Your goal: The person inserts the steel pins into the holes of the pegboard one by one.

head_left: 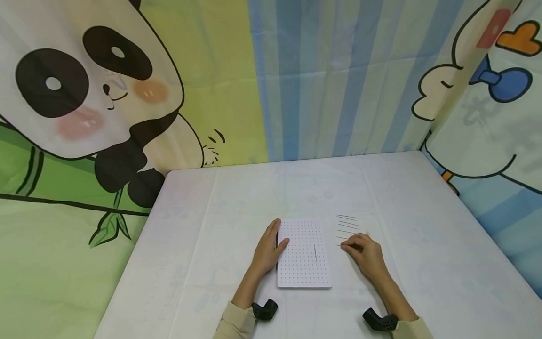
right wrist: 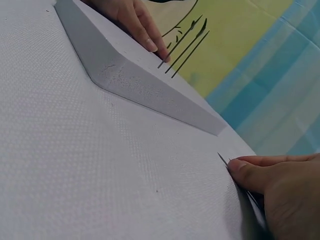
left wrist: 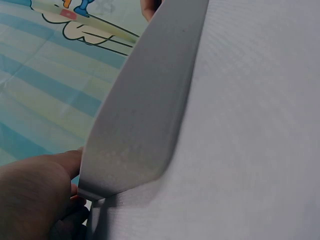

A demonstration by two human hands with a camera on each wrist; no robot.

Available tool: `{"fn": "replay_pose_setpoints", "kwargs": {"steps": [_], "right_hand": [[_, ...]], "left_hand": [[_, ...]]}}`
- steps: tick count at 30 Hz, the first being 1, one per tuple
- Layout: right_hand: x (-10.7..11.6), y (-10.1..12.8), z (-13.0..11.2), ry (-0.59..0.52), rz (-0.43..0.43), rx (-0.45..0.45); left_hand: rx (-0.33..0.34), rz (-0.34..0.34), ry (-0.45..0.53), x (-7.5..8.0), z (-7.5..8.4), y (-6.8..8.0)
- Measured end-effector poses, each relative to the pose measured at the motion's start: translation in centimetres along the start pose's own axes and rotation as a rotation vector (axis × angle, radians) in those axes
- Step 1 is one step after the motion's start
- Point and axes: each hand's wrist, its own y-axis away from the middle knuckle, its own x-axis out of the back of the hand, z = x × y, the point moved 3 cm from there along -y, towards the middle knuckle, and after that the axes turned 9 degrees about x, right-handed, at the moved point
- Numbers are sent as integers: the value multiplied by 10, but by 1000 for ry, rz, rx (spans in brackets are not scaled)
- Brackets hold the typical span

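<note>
A white pegboard (head_left: 302,278) with rows of small holes lies on the table. Several thin dark needles (right wrist: 184,54) stand upright in its holes. At the board's left edge, my left hand (head_left: 266,249) holds it, thumb over the top face and fingers along the side; the left wrist view partly hides these fingers. My right hand (head_left: 367,254), to the right of the board, pinches a thin needle (right wrist: 223,159) between thumb and fingertips, low over the tabletop. Beyond that hand several loose needles (head_left: 347,223) lie in a rough column.
The white-covered table (head_left: 199,301) reaches back to a curtain (head_left: 330,84) with stripes and cartoon prints. A black wrist mount (head_left: 265,310) sits on the left wrist and another black mount (head_left: 379,321) on the right.
</note>
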Motion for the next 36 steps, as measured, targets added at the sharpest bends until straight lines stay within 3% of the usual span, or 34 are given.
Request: {"fn": "replay_pose_setpoints", "kwargs": {"steps": [7,11,17,23,29,36], "right_hand": [[-1,1,0,26,-26,29],[-2,0,-3,-14,-27,4],[-5,-5,-14,-153,-25,-136],[-11,-12,-21,-405,60,-205],[-17,-20,-30,-606,109,-135],[-24,-26,-43,-663,62,-77]], "left_hand": [[19,-9,15,0,0,1],[23,-12,15,0,-1,1],[13,-15,25,0,-1,0],[12,-8,12,0,-4,1],[33,-17,13,1,-5,1],[31,-24,18,0,-2,0]]}}
